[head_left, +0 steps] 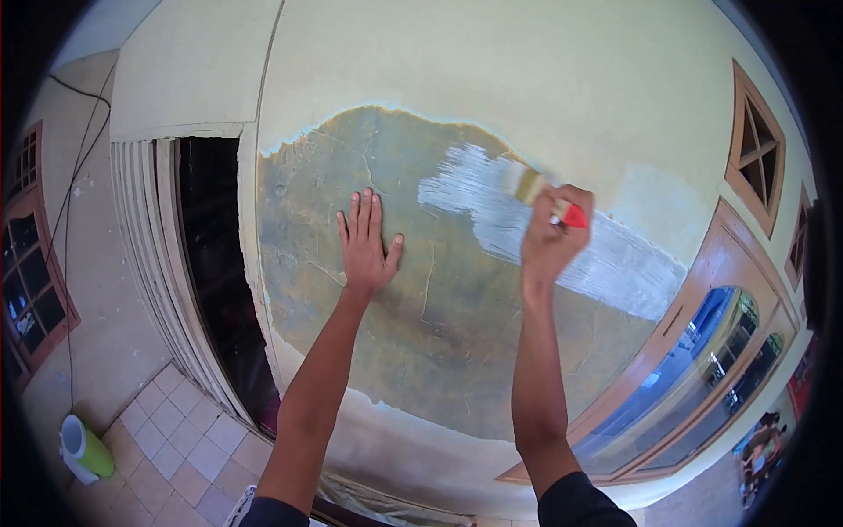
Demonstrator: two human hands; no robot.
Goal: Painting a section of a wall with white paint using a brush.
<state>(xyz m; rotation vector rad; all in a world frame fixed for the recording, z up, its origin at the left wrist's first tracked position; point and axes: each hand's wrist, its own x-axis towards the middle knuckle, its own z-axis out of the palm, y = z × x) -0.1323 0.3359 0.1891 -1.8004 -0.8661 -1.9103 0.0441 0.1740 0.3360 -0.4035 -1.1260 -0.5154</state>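
A large bare grey-brown patch [421, 351] of cracked wall spreads before me, ringed by cream paint with a ragged edge. My left hand [367, 250] lies flat on this patch, its fingers stretched upward and the thumb apart. Gripped in my right hand [553, 237] is a paintbrush [530, 186] with pale bristles and a red handle end. The bristles are at the upper edge of a band of wet-looking white paint [500, 215], slightly blurred. That white band runs from the patch's upper middle down to the right, passing behind my right hand.
Left of the patch is a dark doorway [219, 281] with a cream frame. A wood-framed window [685, 378] borders the patch on the right. A green and white container [86, 448] stands on the tiled floor [184, 439] at lower left. Cables hang at far left; people show at lower right.
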